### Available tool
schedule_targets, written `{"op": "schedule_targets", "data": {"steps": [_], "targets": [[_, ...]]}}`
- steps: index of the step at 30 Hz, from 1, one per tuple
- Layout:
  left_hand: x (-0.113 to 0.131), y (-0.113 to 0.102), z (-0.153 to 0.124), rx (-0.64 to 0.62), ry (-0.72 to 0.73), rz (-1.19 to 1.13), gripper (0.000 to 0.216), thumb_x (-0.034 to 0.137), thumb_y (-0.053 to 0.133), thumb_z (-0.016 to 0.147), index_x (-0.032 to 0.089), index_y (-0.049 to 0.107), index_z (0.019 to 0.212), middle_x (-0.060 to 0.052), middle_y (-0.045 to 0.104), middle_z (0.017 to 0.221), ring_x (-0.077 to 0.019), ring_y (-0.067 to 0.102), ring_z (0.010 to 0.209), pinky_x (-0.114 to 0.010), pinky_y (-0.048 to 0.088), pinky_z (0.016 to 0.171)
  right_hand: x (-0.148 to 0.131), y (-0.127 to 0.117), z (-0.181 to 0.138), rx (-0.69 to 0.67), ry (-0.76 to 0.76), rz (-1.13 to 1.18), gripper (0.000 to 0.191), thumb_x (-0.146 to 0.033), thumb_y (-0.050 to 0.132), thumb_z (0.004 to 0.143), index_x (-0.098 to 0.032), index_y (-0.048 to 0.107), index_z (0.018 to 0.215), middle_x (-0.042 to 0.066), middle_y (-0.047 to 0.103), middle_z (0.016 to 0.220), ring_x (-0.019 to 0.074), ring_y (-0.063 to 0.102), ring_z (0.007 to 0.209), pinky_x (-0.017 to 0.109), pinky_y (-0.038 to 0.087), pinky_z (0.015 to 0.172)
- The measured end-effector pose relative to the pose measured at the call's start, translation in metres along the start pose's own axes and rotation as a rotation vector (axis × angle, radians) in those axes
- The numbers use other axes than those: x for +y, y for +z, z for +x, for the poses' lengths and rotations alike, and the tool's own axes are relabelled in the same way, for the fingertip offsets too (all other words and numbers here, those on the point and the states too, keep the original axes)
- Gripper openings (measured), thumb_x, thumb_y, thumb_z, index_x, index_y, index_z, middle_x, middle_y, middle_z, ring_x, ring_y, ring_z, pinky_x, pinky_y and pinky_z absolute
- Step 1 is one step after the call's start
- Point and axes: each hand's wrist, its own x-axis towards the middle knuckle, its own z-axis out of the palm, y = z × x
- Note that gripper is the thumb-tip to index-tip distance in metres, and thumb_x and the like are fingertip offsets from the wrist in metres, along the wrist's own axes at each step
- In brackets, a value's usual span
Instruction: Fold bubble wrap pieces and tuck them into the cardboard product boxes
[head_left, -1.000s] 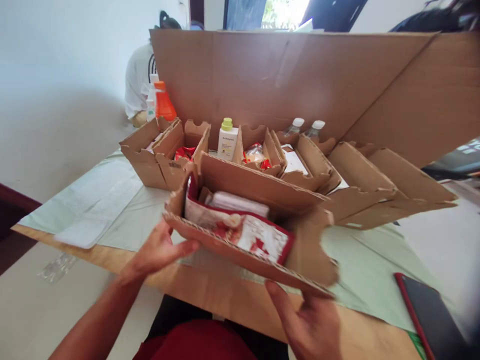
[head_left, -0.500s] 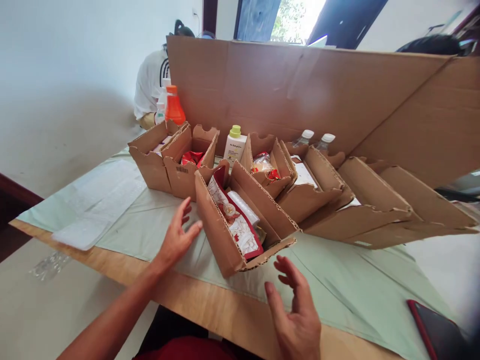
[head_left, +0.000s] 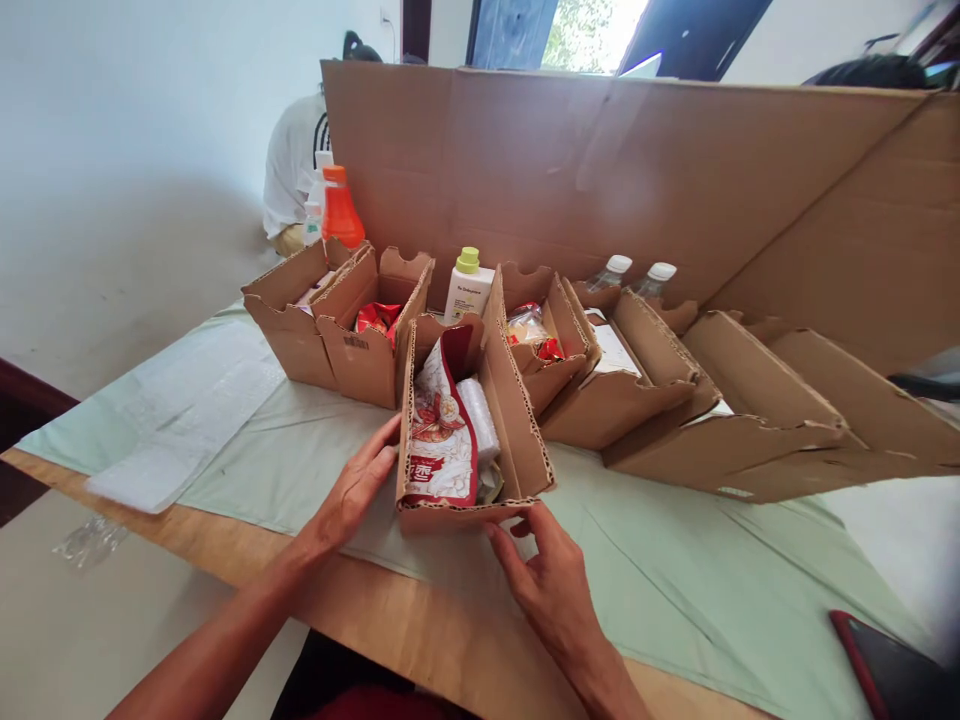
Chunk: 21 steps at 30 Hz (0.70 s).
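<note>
An open-topped cardboard box stands nearest me on the table. In it lie a red and white printed packet and a bubble-wrapped item; something beneath the wrap is partly hidden. My left hand rests along the box's left wall with its fingers stretched out, the tips partly hidden by the wall. At the front right corner, my right hand has its fingers bent onto the cardboard, thumb against the front wall.
Several similar boxes line up behind, some holding packets. A white bottle with a green cap and an orange bottle stand among them. Bubble wrap lies left, a phone right. A cardboard panel rises behind; a person sits beyond.
The near box has turned, its front end swinging left, so it points more squarely at me. Both hands, formerly apart from it, now touch it.
</note>
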Motion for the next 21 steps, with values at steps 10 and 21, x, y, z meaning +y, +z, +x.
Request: {"op": "schedule_targets", "data": {"steps": [10, 21], "targets": [[0.003, -0.006, -0.012, 0.03, -0.044, 0.706, 0.04, 0.037, 0.064, 0.086, 0.022, 0.07, 0.123, -0.004, 0.077, 0.092, -0.0216, 0.07, 0.076, -0.03, 0.053, 0.072, 0.016, 0.012, 0.037, -0.046, -0.085, -0.076, 0.017, -0.033, 0.057, 0.098, -0.021, 0.066, 0.09, 0.002, 0.073, 0.078, 0.0157, 0.068, 0.066, 0.025, 0.055, 0.062], [-0.009, 0.005, 0.059, 0.038, -0.173, 0.721, 0.028, 0.039, 0.056, 0.088, 0.02, 0.075, 0.082, -0.004, 0.075, 0.074, -0.0196, 0.069, 0.07, -0.027, 0.045, 0.062, 0.06, 0.039, 0.034, -0.025, -0.133, -0.073, 0.016, -0.024, 0.053, 0.097, -0.022, 0.069, 0.098, 0.01, 0.075, 0.113, 0.0239, 0.072, 0.105, 0.04, 0.058, 0.093]]}}
